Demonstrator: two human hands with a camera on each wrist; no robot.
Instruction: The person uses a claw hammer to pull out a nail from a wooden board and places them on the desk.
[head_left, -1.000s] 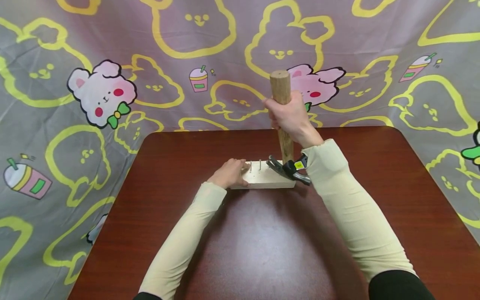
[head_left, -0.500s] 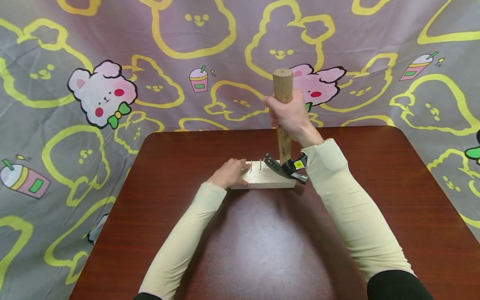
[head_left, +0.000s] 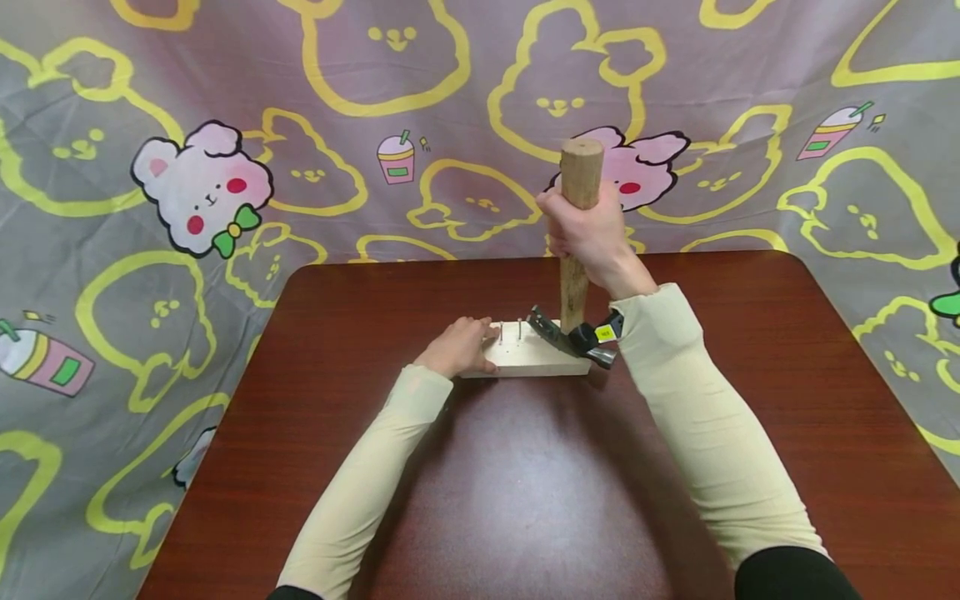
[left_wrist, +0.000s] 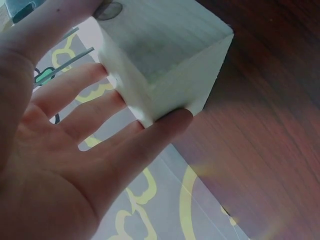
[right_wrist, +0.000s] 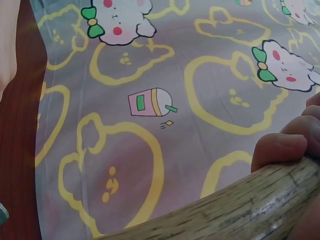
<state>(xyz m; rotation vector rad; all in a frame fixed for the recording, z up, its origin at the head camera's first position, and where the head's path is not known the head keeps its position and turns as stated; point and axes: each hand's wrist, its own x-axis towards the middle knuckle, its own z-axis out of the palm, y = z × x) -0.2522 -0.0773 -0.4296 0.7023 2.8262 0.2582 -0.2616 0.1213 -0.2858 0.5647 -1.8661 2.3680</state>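
Observation:
A pale wooden block (head_left: 531, 358) lies on the table, two nails (head_left: 521, 330) standing up from its top. My left hand (head_left: 459, 346) holds its left end; in the left wrist view the thumb and fingers spread across the block (left_wrist: 165, 50), and a nail (left_wrist: 70, 63) shows behind them. My right hand (head_left: 588, 229) grips a claw hammer (head_left: 574, 292) by its upright wooden handle. The hammer's head is down at the block's right end, claw pointing left toward the nails and striking face hanging past the front edge. In the right wrist view, fingers wrap the handle (right_wrist: 245, 205).
The reddish-brown table (head_left: 487, 500) reaches toward the wearer and out to both sides. A grey-pink cloth (head_left: 465, 75) with yellow outlines and cartoon rabbits hangs behind and beside it.
My right hand and the top of the hammer handle have shifted slightly right, while the claw has lifted and edged left a little. The left hand and block have stayed put.

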